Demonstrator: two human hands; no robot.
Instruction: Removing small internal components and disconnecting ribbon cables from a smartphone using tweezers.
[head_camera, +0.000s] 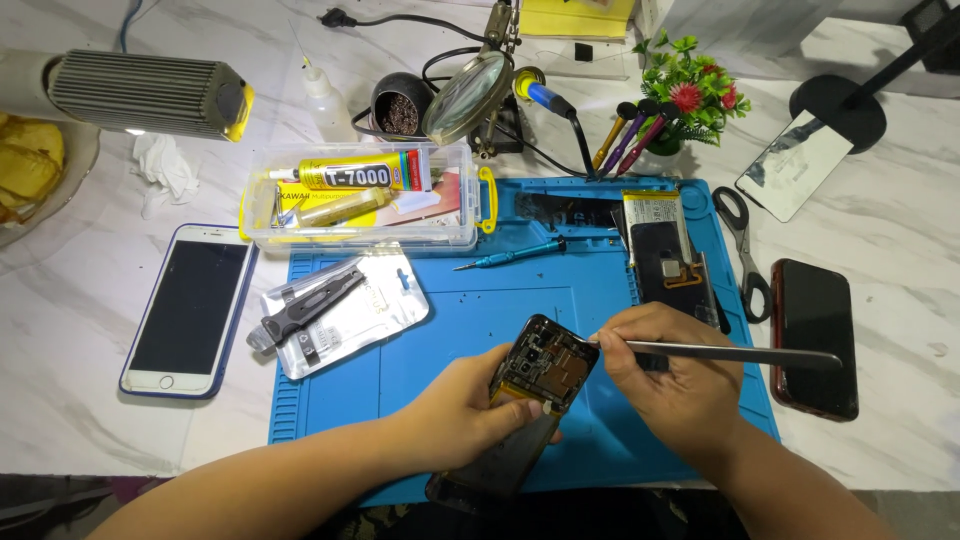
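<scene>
Head view: left hand (455, 410) clasps the opened phone (535, 385); right hand (670, 375) pinches tweezers (735, 353), tip at its exposed top; back already off.

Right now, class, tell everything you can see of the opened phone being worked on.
The opened phone is a slim dark slab with its back cover off, showing black boards, small metal parts and a yellow-orange strip across its middle. It is tilted, upper end raised over the blue mat, lower end toward the person. The left hand grips it from the side. The right hand holds metal tweezers whose tip meets its upper right edge.
</scene>
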